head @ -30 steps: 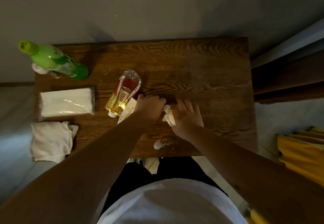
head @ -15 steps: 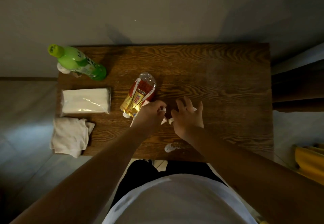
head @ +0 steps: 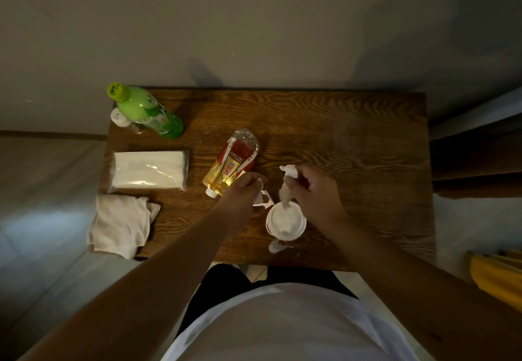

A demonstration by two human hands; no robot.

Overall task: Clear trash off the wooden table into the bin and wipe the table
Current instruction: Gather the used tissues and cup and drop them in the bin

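**Tissue scraps gathered into a paper cup near the table's front edge**

Head view: the right hand [head: 313, 191] pinched a crumpled tissue [head: 288, 182] whose tail hung into a white paper cup [head: 285, 222] standing near the front edge of the wooden table [head: 353, 148]. The left hand [head: 244, 194] was closed on torn white scraps [head: 261, 199] just beside the cup. A tea bottle [head: 231, 167] lay on its side behind the left hand; a green bottle [head: 147, 112], a tissue pack [head: 148, 170] and a cloth [head: 121, 223] sat at the left.

The tissue looked light and soft, best bunched in the fingertips; the cup seemed light and tippable, better held around its wall. A white smear [head: 275, 246] lay at the front edge. The right half of the table offered open room. No bin was in view.
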